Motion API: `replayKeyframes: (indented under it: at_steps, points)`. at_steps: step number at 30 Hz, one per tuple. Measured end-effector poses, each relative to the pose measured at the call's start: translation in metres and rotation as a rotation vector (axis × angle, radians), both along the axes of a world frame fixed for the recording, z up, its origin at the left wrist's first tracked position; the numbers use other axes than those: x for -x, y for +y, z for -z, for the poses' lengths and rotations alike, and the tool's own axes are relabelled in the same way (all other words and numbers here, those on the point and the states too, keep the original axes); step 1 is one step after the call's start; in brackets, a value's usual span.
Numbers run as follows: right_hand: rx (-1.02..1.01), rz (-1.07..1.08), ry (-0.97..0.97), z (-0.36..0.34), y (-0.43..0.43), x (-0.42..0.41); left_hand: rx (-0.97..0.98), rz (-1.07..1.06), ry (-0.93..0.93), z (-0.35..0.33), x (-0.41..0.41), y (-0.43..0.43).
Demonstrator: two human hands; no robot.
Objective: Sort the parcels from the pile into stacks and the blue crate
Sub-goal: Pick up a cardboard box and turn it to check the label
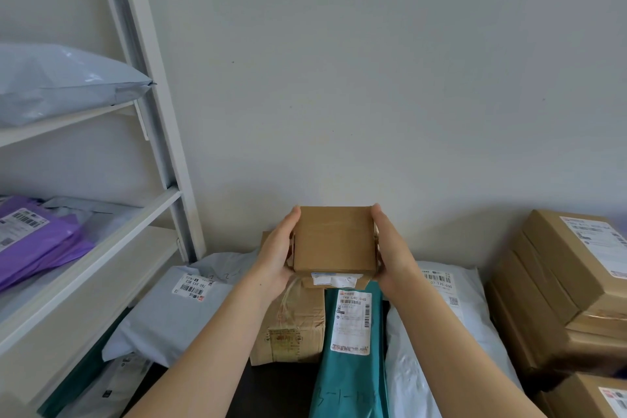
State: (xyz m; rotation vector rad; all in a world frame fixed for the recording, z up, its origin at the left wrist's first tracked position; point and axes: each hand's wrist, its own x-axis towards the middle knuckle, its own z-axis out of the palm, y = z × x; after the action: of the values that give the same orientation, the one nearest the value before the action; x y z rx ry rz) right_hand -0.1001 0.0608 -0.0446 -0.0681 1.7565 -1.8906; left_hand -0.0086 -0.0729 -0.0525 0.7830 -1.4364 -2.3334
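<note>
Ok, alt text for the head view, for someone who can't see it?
The left hand and right hand hold a small cardboard box by its sides above a green mailer in the parcel pile. Stacked boxes stand at right, a shelf with purple mailers at left.

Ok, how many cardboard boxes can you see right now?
5: the small box held between left hand and right hand, a taped box below it, three stacked right: top box, middle box, bottom box. Others may be hidden.

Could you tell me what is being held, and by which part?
A small cardboard box, clamped by its two sides: left hand on the left, right hand on the right.
</note>
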Motion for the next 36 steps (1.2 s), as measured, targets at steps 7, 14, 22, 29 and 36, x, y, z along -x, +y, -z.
replayKeyframes:
  at_steps: [7,14,22,29,36]
  points:
    - [-0.013,0.019,0.046,0.004,-0.001,0.003,-0.108,-0.085,0.008,-0.007,0.003,-0.002]
    - [0.039,0.006,0.147,-0.001,-0.006,0.001,-0.226,-0.097,-0.112,-0.002,0.007,-0.004]
    - [0.167,0.039,0.097,0.002,-0.004,0.004,-0.250,-0.022,-0.115,0.000,0.007,-0.005]
    - [0.034,-0.098,-0.103,0.015,0.002,0.006,-0.171,0.049,-0.113,0.007,0.007,-0.007]
    - [0.013,-0.186,-0.042,0.022,0.006,0.014,-0.127,0.092,-0.124,0.007,0.004,-0.005]
